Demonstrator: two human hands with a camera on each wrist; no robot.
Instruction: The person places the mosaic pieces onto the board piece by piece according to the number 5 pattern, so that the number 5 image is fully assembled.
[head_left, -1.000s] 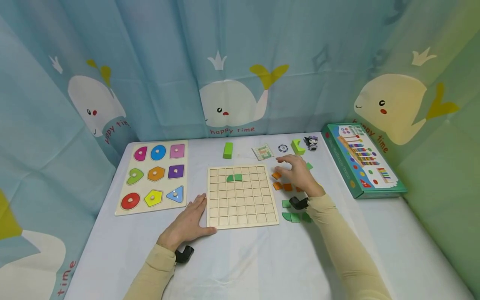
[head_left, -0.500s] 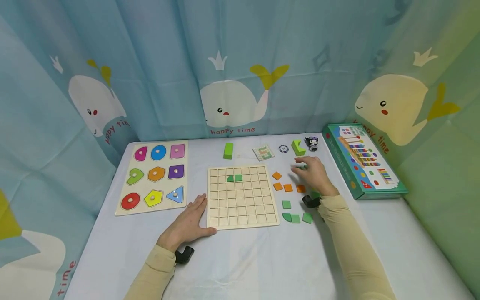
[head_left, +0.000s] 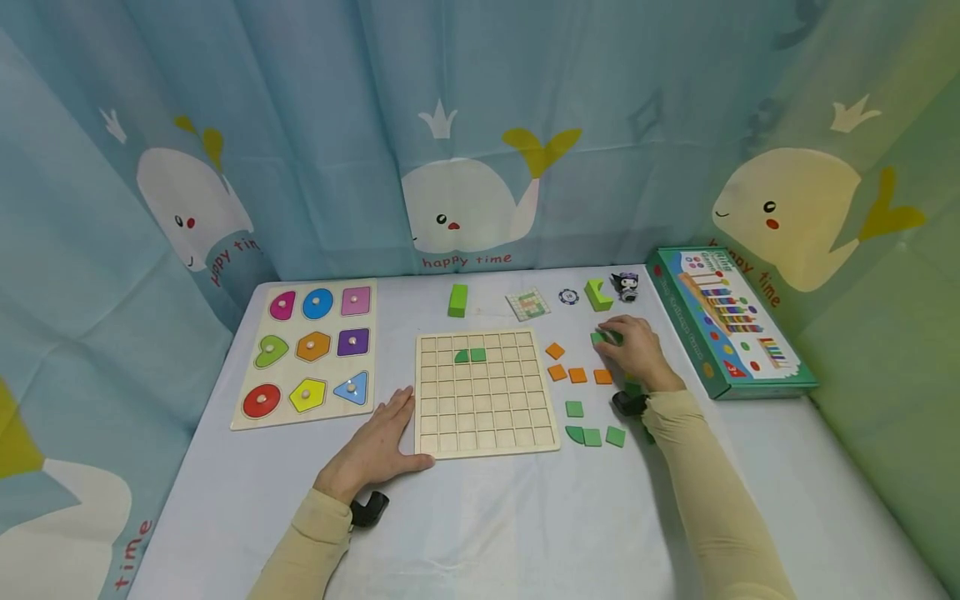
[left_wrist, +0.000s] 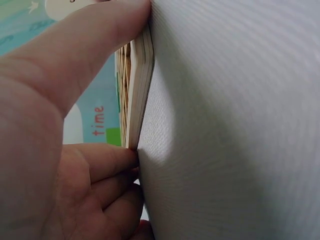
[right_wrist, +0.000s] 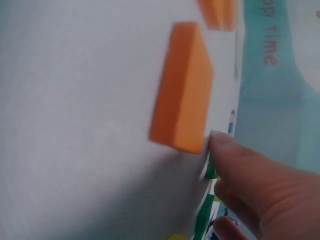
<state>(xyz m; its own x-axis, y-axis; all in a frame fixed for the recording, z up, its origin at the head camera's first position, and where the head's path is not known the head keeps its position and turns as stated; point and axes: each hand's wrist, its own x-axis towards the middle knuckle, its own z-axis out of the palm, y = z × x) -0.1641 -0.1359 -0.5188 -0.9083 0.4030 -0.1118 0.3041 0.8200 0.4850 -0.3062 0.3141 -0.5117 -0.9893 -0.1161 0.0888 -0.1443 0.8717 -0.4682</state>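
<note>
A wooden grid board (head_left: 487,417) lies in the middle of the table with two green tiles (head_left: 470,356) set in its upper rows. My left hand (head_left: 375,446) rests flat on the table at the board's lower left corner, thumb against the board's edge (left_wrist: 140,85). My right hand (head_left: 633,350) is to the right of the board, its fingers curled onto a small green tile (head_left: 598,337). Three orange tiles (head_left: 577,375) lie just left of that hand; one orange tile (right_wrist: 182,87) fills the right wrist view beside my fingers (right_wrist: 255,185). Several loose green tiles (head_left: 592,436) lie nearer me.
A shape puzzle with knobbed pieces (head_left: 307,350) lies at the left. A green game box (head_left: 723,321) lies at the right edge. Along the back stand a green block (head_left: 457,300), a pattern card (head_left: 527,304), a chip (head_left: 567,297), a notched green block (head_left: 596,294) and a small figurine (head_left: 626,286). Curtains enclose the table.
My right hand has moved right, from over the orange tiles to the green tile, and its fingers have curled onto it. The left hand has stayed put.
</note>
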